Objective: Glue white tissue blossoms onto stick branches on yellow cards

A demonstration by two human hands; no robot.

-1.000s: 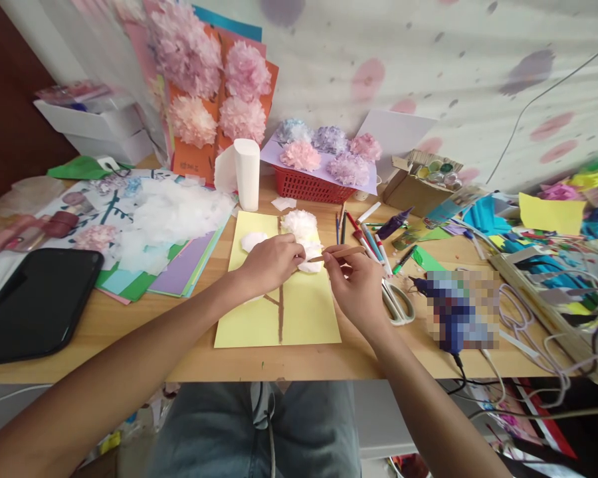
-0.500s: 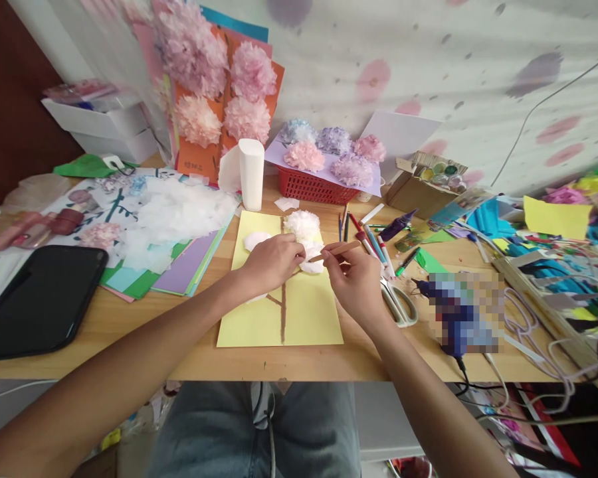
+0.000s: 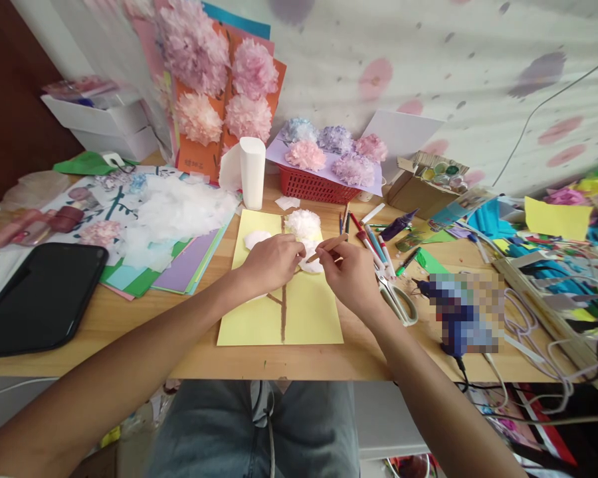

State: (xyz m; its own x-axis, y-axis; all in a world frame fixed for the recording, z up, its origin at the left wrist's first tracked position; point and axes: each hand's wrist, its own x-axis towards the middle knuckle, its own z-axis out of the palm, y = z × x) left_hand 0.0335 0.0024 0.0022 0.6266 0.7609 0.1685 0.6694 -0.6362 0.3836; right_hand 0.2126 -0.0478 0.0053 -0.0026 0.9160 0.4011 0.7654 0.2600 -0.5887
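Lightly pinched mid-shaft in right hand (image 3: 351, 275): thin brown wooden stick (image 3: 330, 246), probably stiff, near weightless, above yellow card sheet's (image 3: 303, 312) top. Left hand (image 3: 272, 262) pinching fluffy white tissue-paper flower (image 3: 315, 266) there, likely crush-prone.

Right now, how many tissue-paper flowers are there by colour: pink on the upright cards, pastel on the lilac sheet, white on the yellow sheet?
Pink tissue-paper flowers, upright cards: 4
Pastel tissue-paper flowers, lilac paper sheet on red basket: 5
White tissue-paper flowers, yellow paper sheet: 3
Total: 12
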